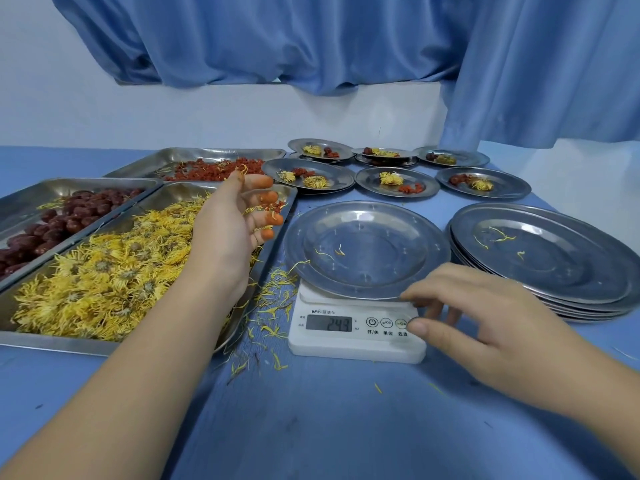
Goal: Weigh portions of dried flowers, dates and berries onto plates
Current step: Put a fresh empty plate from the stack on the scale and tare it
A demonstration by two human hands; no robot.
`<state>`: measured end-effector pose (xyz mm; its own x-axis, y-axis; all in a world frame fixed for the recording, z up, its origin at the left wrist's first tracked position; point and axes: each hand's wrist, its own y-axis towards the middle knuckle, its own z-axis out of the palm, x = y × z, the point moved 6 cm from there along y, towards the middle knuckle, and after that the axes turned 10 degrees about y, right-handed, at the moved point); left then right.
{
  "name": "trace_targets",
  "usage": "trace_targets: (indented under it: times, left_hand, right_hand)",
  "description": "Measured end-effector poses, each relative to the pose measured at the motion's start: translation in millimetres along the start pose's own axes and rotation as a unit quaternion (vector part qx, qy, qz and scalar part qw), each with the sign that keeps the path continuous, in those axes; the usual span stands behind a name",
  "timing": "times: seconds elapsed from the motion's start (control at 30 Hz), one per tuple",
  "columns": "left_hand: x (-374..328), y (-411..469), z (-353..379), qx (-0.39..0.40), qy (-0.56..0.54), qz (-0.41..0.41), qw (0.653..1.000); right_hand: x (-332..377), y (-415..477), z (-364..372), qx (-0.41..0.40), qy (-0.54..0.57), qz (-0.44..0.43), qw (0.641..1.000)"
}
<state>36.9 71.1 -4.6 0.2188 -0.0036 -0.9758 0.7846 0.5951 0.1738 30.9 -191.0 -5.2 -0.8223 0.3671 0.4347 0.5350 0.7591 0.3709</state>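
Flowers (104, 282) fill a tray (52, 342) lying seven to one o'clock; my left hand (228, 223) hovers loose-fingered above it, right hand (491, 323) relaxed, thumb on the scale (346, 349).

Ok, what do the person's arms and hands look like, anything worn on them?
Both forearms are bare, with no sleeves, watch or bracelets in view. The left hand has orange covers on its four fingertips, seemingly finger cots. The right hand shows no glove or ring; its fingertips are blurred.
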Motion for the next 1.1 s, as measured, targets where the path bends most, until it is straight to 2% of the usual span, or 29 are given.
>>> trace_targets:
  times: [0.07,0.2,0.27,0.6,0.73,0.8,0.93,1.1]
  left_hand:
    - [-1,0,0,0.000,0.001,0.001,1.000]
    - [-1,-1,1,0.004,0.003,0.003,1.000]
    - [-1,-1,1,0.005,0.005,0.005,1.000]
    - [1,1,2,0.013,-0.001,0.003,1.000]
    - [0,1,2,0.020,0.001,0.007,1.000]
    - [0,1,2,0.022,0.004,0.009,1.000]
    - [1,3,3,0.031,0.026,0.010,0.999]
    - [2,2,9,0.050,0.040,0.007,0.998]
  right_hand:
    - [-4,-2,-2,0.009,-0.009,0.010,1.000]
    - [-18,-10,10,0.108,-0.045,0.074,0.990]
    - [-20,-11,15,0.129,-0.046,0.084,0.987]
    - [-13,-6,27,0.090,-0.126,0.085,0.984]
    - [-17,-5,20,0.084,-0.088,0.093,0.988]
    - [-19,-5,13,0.055,-0.045,0.101,0.992]
    - [-31,-3,-3,-0.072,0.058,0.179,0.979]
    - [-47,-2,-3,-0.136,0.081,0.211,0.965]
